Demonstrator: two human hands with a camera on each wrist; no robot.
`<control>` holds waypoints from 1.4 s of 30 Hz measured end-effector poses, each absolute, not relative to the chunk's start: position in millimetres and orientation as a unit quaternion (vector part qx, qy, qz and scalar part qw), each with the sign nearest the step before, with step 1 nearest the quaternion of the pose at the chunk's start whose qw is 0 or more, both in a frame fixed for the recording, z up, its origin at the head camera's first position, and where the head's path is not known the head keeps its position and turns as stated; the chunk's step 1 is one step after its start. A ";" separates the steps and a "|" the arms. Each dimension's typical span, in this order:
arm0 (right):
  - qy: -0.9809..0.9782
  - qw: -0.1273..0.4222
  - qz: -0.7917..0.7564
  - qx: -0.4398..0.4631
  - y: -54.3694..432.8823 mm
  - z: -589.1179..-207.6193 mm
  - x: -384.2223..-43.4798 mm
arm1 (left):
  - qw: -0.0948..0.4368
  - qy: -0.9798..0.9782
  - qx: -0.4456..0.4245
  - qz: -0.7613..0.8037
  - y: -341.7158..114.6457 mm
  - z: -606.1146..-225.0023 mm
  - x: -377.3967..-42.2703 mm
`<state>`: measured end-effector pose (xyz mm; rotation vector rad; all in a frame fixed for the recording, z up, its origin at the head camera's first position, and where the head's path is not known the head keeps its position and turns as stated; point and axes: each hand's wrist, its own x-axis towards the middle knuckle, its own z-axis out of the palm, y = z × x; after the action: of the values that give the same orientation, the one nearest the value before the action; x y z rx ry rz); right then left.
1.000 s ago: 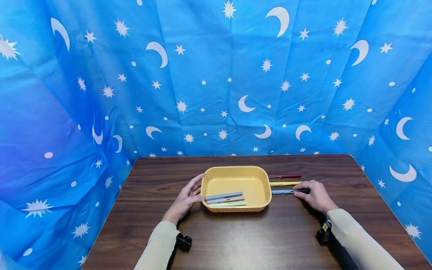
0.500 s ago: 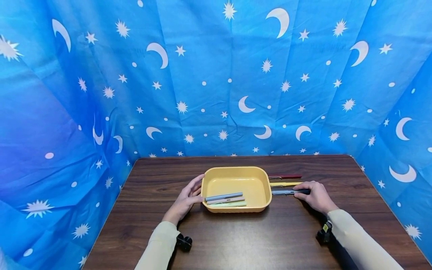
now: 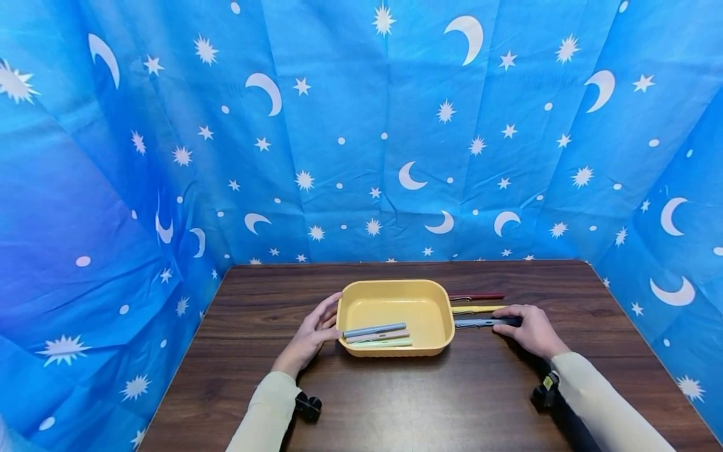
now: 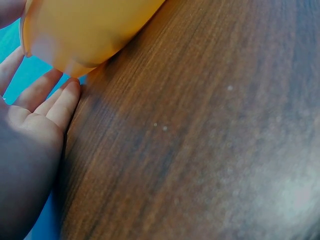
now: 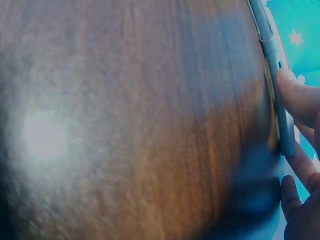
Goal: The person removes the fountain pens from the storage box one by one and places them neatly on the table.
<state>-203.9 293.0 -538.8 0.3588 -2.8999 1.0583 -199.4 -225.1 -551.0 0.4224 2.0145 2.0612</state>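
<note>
A yellow tray (image 3: 395, 289) stands on the table, with a blue pen (image 3: 375, 328), a pinkish-beige pen (image 3: 384, 336) and a pale green pen (image 3: 384, 343) lying near its front left. At the tray's left end, my left hand (image 3: 309, 331) touches the wall with outstretched fingers, its thumb at the rim. Right of the tray, my right hand (image 3: 530, 328) pinches a grey-blue pen (image 3: 474, 322) by its dark end, thumb and fingers on either side of the barrel. That pen lies level, its clip end by the tray wall.
Beyond the pinched pen lie a yellow pen (image 3: 477, 309) and a dark red pen (image 3: 480, 296), roughly parallel, beside the tray. A brown wood-grain table (image 3: 407, 402) carries everything. Blue cloth (image 3: 361, 125) with moons and stars hangs behind and at both sides.
My right hand has shifted very slightly to the right, still pinching the grey-blue pen. The left hand, the tray and the pens inside stay in place.
</note>
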 end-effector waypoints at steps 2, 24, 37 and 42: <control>-0.930 0.010 0.351 0.106 294.7 -536.4 -202.5 | 0.115 0.687 0.144 0.703 -225.3 -551.3 -199.3; -0.880 0.051 0.461 0.105 265.6 -481.9 -208.7 | 0.111 0.693 0.133 0.700 -224.7 -550.0 -199.6; -0.863 0.041 0.486 0.131 233.8 -473.7 -222.7 | 0.111 0.693 0.144 0.698 -224.6 -549.2 -199.7; -0.857 0.028 0.496 0.140 220.8 -474.8 -226.7 | 0.111 0.691 0.144 0.700 -224.3 -548.1 -199.5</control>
<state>-226.7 220.8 -474.8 0.4306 -2.6438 1.5303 -199.5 -224.3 -548.1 0.4241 2.0283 2.0549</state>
